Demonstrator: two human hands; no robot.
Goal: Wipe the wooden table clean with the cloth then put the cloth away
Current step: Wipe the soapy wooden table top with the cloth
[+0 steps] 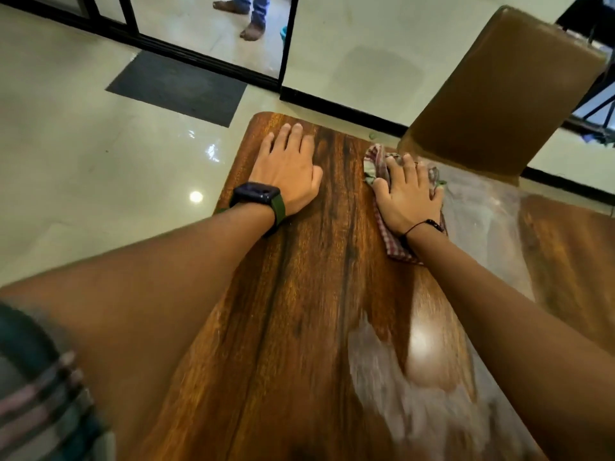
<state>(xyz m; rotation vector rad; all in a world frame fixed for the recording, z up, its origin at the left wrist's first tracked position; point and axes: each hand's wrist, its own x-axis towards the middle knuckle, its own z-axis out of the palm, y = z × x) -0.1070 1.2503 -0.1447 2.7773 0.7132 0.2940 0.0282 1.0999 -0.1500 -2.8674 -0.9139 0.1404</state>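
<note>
The dark wooden table (299, 311) stretches away from me, glossy with streaks of whitish smear on its right half. My right hand (407, 196) presses flat on a red-and-white checked cloth (374, 163) near the table's far right edge. The cloth bunches beyond the fingertips and trails back under the wrist. My left hand (288, 168) lies palm down with fingers apart on the bare wood at the far left corner, holding nothing. A dark watch with a green strap sits on that wrist.
A brown chair back (506, 84) stands just beyond the table at the far right, close to the cloth. Shiny pale floor surrounds the table, with a dark mat (176, 88) at the back left. Another person's legs (249, 15) show past a black door frame.
</note>
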